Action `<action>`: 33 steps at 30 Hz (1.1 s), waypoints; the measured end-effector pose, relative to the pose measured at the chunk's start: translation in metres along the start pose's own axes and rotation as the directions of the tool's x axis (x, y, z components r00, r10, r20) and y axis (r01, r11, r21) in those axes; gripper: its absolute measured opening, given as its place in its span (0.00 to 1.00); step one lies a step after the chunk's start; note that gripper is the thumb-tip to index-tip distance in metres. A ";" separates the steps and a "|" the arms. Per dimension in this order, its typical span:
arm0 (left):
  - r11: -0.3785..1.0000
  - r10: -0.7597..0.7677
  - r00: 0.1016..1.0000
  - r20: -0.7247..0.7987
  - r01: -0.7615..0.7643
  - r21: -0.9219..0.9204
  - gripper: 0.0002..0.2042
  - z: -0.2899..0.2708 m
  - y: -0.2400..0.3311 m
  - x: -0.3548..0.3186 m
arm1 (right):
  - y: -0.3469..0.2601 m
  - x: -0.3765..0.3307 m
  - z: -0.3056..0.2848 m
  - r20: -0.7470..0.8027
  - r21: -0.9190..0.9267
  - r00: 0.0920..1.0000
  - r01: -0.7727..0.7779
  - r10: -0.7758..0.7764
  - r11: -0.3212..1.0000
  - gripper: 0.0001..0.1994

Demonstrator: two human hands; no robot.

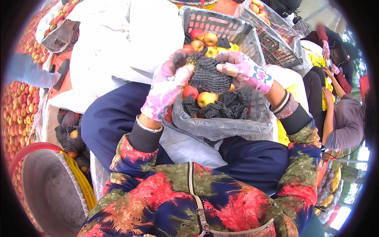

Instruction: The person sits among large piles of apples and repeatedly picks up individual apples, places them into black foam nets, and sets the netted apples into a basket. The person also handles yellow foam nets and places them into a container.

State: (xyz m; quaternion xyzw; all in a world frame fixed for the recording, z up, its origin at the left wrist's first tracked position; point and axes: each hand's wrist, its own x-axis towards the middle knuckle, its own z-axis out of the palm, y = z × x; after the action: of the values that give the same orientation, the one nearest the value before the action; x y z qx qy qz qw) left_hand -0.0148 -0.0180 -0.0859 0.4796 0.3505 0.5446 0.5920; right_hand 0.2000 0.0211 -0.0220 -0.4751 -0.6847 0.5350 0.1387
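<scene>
Both my hands wear pink floral gloves and are raised over a plastic crate (pixel 221 23) lined with clear film. A dark grey foam fruit net (pixel 211 75) is stretched between them. The thumb and fingers of my left hand (pixel 167 81) pinch its left side. At its upper right, my right hand (pixel 246 70) grips the edge between thumb and fingers. Whether an apple sits inside this net I cannot tell. Below and behind it, red-yellow apples (pixel 205 99) lie in the crate among more dark foam nets (pixel 229 104).
A round basket (pixel 51 189) with a red handle stands at lower left, beside netted apples (pixel 71 132). Loose apples (pixel 23 106) cover the far left. Another lined crate (pixel 276 43) stands behind on the right. Other people sit along the right; a person's leg (pixel 33 73) shows at left.
</scene>
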 end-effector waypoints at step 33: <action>0.975 0.124 0.991 0.053 -0.112 -0.190 0.17 0.027 0.041 -0.034 | 0.006 0.004 0.034 0.025 0.086 0.994 0.106 -0.108 0.991 0.20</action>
State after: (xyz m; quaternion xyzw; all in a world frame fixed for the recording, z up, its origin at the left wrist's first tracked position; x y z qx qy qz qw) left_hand -0.0074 -0.0583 -0.0421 0.4593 0.2496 0.5937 0.6118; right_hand 0.1774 0.0040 -0.0416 -0.4235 -0.6878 0.5623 0.1773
